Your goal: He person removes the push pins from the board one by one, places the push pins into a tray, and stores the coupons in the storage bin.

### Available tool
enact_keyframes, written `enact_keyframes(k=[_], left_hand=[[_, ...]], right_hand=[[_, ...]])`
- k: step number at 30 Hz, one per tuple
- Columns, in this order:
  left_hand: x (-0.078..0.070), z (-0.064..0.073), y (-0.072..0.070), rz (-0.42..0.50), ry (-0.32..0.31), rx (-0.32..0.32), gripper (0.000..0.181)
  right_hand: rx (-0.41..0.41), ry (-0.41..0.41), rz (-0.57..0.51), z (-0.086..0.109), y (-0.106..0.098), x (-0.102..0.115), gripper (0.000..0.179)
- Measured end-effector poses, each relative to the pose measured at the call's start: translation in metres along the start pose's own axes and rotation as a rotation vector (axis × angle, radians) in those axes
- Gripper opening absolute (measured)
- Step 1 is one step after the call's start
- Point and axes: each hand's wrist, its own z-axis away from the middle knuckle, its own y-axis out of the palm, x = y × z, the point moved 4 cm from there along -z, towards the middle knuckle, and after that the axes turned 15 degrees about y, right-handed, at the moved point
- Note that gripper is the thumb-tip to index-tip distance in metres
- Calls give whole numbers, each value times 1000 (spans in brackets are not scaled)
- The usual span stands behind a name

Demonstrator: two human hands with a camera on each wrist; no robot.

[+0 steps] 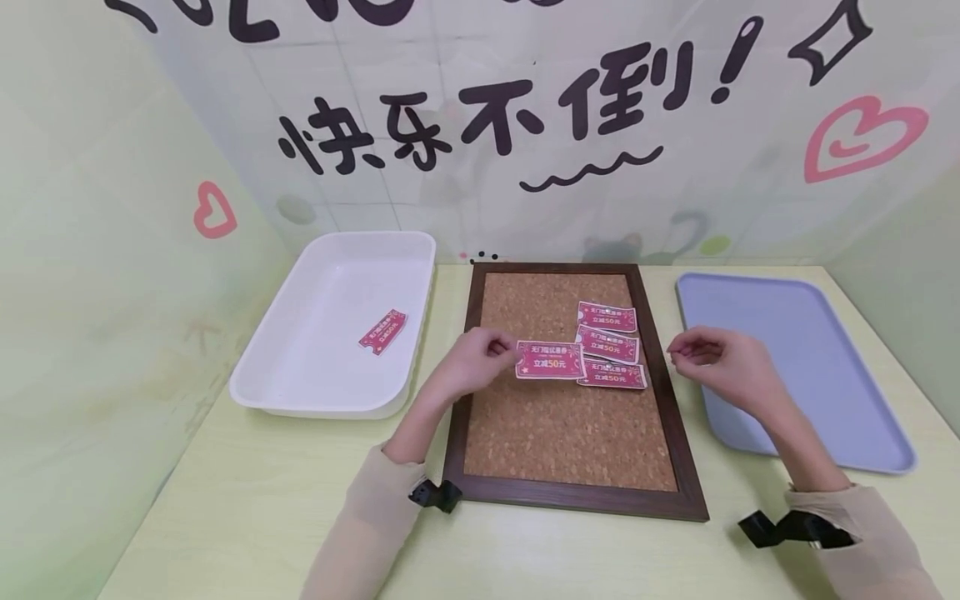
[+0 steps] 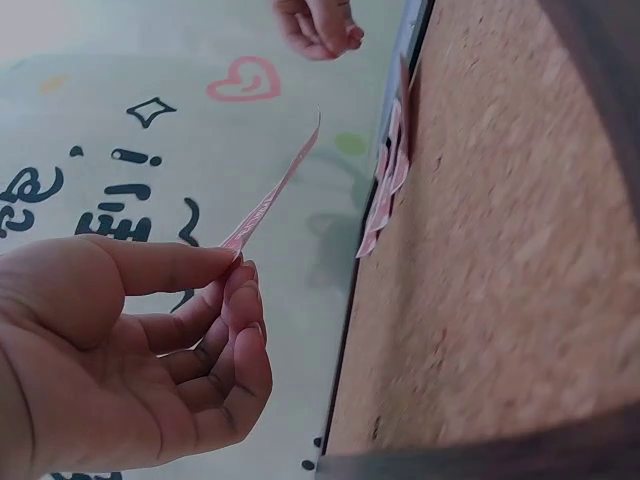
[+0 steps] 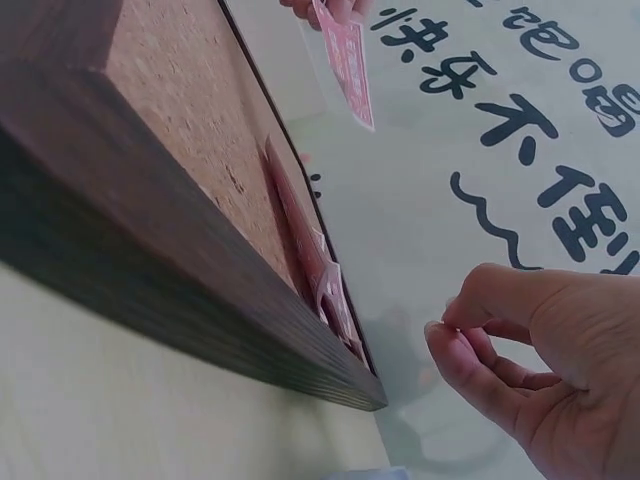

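My left hand [image 1: 480, 360] pinches a pink-red coupon [image 1: 550, 361] by its left end, between thumb and fingertips. In the left wrist view this coupon [image 2: 272, 203] shows nearly edge-on, raised off the cork board [image 1: 562, 442]. Its right end overlaps the column of three similar coupons [image 1: 611, 375] at the board's right side in the head view. Small pale dots show on those three. My right hand [image 1: 723, 367] is raised between the board's right frame and the blue tray. Its thumb and index fingertips [image 3: 458, 338] meet, with a tiny pale speck between them, too small to identify.
To the left stands a white basin [image 1: 300, 333] with one coupon [image 1: 383, 332] in it. A blue tray [image 1: 810, 367] lies at the right. The board has a raised dark wooden frame [image 1: 577, 493]. A printed wall sheet [image 1: 480, 200] rises behind the table [image 1: 247, 500].
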Motion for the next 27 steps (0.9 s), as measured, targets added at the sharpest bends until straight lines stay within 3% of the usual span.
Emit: enact_keyframes(k=[11, 27], left_hand=[[8, 13, -40, 46, -26, -91, 18], [37, 36, -95, 64, -88, -261, 20]], right_hand=[[-100, 3, 17, -2, -20, -6, 11], [-191, 157, -30, -3, -59, -38, 15]])
